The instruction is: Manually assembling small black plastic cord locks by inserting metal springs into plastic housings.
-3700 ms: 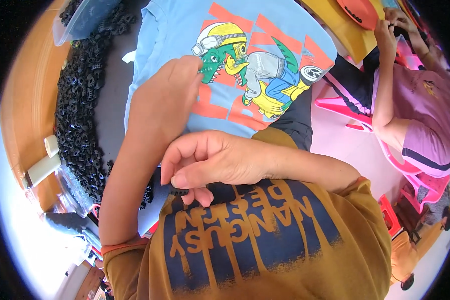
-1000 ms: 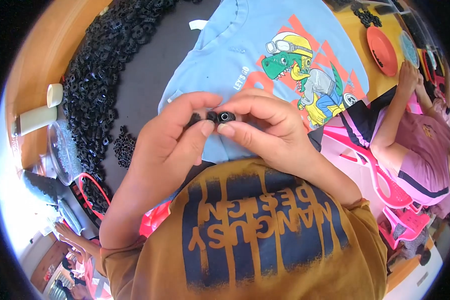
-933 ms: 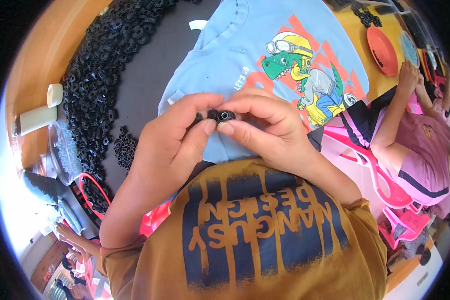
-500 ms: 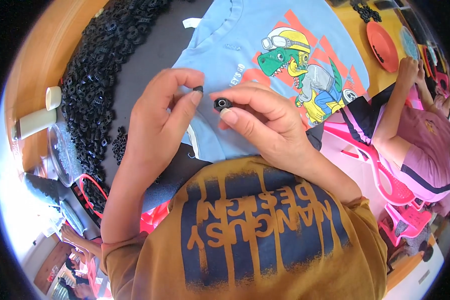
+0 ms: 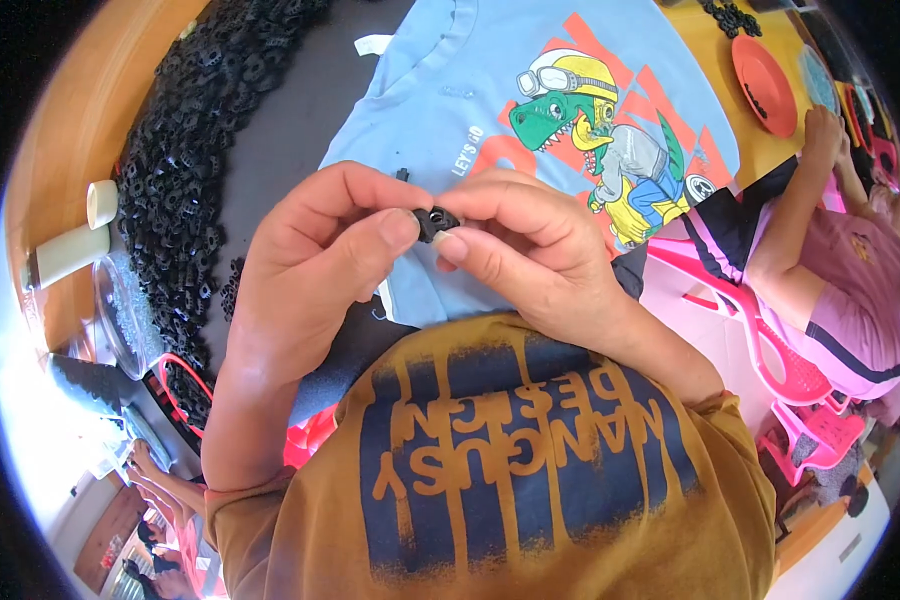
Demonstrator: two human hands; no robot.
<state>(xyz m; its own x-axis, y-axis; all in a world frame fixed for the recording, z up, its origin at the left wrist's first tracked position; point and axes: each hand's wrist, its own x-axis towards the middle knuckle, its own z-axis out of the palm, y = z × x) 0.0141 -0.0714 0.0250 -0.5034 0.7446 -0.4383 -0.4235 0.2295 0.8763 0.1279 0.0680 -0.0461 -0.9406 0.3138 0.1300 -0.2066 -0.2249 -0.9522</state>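
In front of my chest, both hands come together over a light blue T-shirt (image 5: 440,115) with a dinosaur print. A small black plastic part (image 5: 436,216) with a round ring in its opening sits between the fingertips. My right hand (image 5: 540,235) pinches it by thumb and index finger. The thumb and index finger of my left hand (image 5: 320,245) close on its left side; whether they hold a separate small piece there is hidden. Just past the left index finger, another small black piece (image 5: 402,174) shows against the shirt.
A large heap of black plastic parts (image 5: 195,140) covers the left of the dark table. Beside it stand a pale cup (image 5: 101,203) and a clear round container (image 5: 125,315). An orange plate (image 5: 766,85) lies at far right, near another person's arm (image 5: 800,200) and a pink chair (image 5: 750,320).
My left hand has moved right and closed in on the black part, so its fingertips now meet those of my right hand. The right hand has barely moved.
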